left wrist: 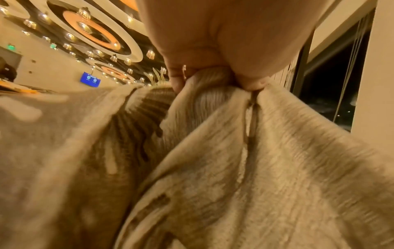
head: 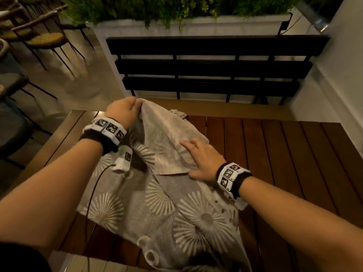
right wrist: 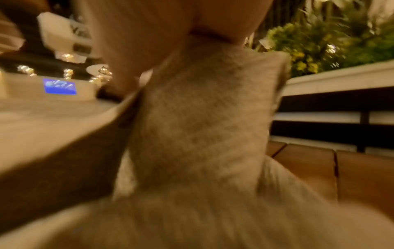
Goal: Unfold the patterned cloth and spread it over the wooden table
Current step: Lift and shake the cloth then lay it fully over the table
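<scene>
Grey cloth (head: 157, 203) with white starbursts, reddish-brown table (head: 284, 154), black bench (head: 212, 67)

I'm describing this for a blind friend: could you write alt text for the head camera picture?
A person's left hand pinches and lifts a corner of a grey patterned cloth with white starbursts, while the right hand rests flat on its fold. The cloth lies half unfolded on a slatted wooden table.

Foreground: a pale woven cloth (right wrist: 198, 134) is seen blurred, rising in a raised fold toward the hand.
Top centre: the right hand (right wrist: 153, 33) is shown against the cloth; its finger pose cannot be made out.
Lower right: brown slats of the wooden table (right wrist: 319, 168) are exposed beside the cloth.
Upper right: green plants (right wrist: 319, 45) are set above a white ledge (right wrist: 341, 79).
Left: a blue lit screen (right wrist: 60, 86) is visible.
</scene>
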`<state>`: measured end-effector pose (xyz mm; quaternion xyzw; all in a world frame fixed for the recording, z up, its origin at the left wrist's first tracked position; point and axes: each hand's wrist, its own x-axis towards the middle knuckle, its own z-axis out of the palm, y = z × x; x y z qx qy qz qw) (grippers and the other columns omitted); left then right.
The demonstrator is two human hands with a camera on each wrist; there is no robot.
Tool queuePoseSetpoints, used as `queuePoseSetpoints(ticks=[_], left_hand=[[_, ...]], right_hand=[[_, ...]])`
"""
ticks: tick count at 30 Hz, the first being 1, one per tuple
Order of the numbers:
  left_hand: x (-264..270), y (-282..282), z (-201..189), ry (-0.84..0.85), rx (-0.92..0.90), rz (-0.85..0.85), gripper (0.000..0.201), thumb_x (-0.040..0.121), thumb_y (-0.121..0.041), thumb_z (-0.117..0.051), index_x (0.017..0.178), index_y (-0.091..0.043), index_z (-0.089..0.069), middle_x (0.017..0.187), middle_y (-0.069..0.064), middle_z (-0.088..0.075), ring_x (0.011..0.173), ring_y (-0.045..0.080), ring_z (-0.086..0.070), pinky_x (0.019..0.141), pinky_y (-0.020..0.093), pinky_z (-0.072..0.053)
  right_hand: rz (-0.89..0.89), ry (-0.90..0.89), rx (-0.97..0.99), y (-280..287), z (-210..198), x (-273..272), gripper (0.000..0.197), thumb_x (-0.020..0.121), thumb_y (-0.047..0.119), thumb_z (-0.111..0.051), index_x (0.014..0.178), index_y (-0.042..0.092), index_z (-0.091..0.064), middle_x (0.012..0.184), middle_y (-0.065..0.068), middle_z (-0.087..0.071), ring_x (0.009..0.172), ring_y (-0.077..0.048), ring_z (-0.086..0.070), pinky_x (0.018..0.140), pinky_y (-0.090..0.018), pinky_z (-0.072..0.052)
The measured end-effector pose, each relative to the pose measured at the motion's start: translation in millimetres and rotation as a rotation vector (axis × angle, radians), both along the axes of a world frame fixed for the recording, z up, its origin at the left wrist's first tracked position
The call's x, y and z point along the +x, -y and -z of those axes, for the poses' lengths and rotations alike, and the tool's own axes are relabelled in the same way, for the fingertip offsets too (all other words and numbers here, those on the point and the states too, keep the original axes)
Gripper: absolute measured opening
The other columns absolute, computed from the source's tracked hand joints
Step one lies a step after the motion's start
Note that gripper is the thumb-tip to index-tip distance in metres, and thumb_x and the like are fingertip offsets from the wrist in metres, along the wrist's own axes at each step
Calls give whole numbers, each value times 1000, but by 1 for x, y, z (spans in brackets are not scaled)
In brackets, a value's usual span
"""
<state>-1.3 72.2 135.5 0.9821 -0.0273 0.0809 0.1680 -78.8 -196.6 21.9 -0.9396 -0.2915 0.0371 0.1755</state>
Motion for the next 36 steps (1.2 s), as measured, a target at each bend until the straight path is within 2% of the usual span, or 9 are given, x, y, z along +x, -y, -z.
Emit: queuePoseSetpoints(ticks=[5,9,15,19,21,25,28,33,36], left_hand=[[-17,11,-10,199,314,133,47,83,-47,-62,116,-14,-54,117,18,-49,107,39,-46,88,51,-45],[-62,64,46,-132,164,497,58,73,-59,-69,112,-18,-53,114,4,-52,101,22,-50,88,38,-46],[-61,90,88,-111,-96,363,16,86,-23,-64,99,-13,-62,97,2,-58,91,23,-57,77,31,-44],[-64,98,86,-164,-404,231,39,80,-22,-71,115,-21,-54,92,-13,-60,82,5,-60,74,19,-50],[-70,104,88,-210,-377,251,25,85,-15,-64,109,-19,-59,79,-10,-60,71,8,-58,68,25,-46],[-63,100,83,-159,-403,178,14,92,-12,-54,91,-13,-68,75,1,-63,69,17,-57,64,26,-40],[-50,96,78,-100,-341,170,15,91,-9,-51,84,-4,-64,87,11,-62,82,26,-57,72,29,-42],[-50,104,71,-169,-457,150,12,98,-12,-43,96,-7,-54,84,12,-60,74,25,-55,61,30,-38],[-54,103,64,-153,-455,156,12,101,-14,-38,96,-8,-47,79,18,-56,70,30,-54,58,32,-36]], right_hand=[[133,-10,281,0,-12,12,23,95,16,-47,113,20,-60,98,-9,-68,85,-32,-62,69,-40,-51],[224,-95,402,-9,-31,19,19,97,14,-45,109,13,-59,89,-7,-65,78,-27,-59,65,-36,-43],[295,-230,542,-12,-33,14,18,97,14,-45,104,21,-60,87,-12,-67,73,-30,-61,67,-40,-49],[391,-288,755,-16,-39,6,16,98,12,-47,98,20,-61,83,-11,-63,70,-26,-53,62,-32,-43],[387,-301,764,-18,-41,3,16,98,13,-48,105,19,-61,84,-5,-63,72,-23,-56,65,-36,-47],[410,44,394,-13,-32,-6,38,89,23,-57,126,20,-49,117,-6,-50,105,-18,-43,94,-38,-35],[404,207,137,-15,-24,-21,38,77,36,-63,109,21,-47,108,-1,-40,100,-20,-38,93,-41,-37],[390,-458,260,-21,0,-35,82,73,45,-76,136,18,-32,129,-6,-55,112,-25,-57,93,-43,-51],[322,-685,297,-15,10,-55,115,66,41,-86,151,24,-11,148,-1,-39,134,-25,-41,110,-40,-37]])
